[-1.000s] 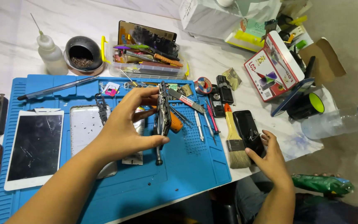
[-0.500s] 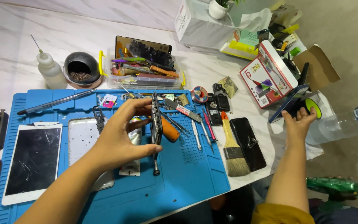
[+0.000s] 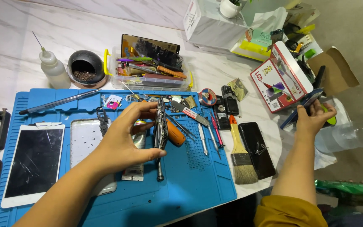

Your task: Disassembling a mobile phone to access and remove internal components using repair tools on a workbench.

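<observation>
Since the earlier frame our right hand (image 3: 314, 117) has closed its grip on the dark tablet (image 3: 301, 108) leaning by the red-and-white box (image 3: 280, 77), where before it was only reaching. Our left hand (image 3: 124, 138) keeps its grip pinched on the phone frame (image 3: 161, 124), held on edge above the blue mat (image 3: 190, 176). White marble counter (image 3: 13, 38), cluttered; mat covers the near left part. Under the frame lie an orange-handled screwdriver (image 3: 175, 133) and tweezers. Left of our hand sit a white cracked screen (image 3: 34, 162) and a back panel (image 3: 82, 141). Brush (image 3: 240, 155) and black phone (image 3: 256, 149) lie between our hands. Clear mat near the front edge; counter edge just below our right forearm.
</observation>
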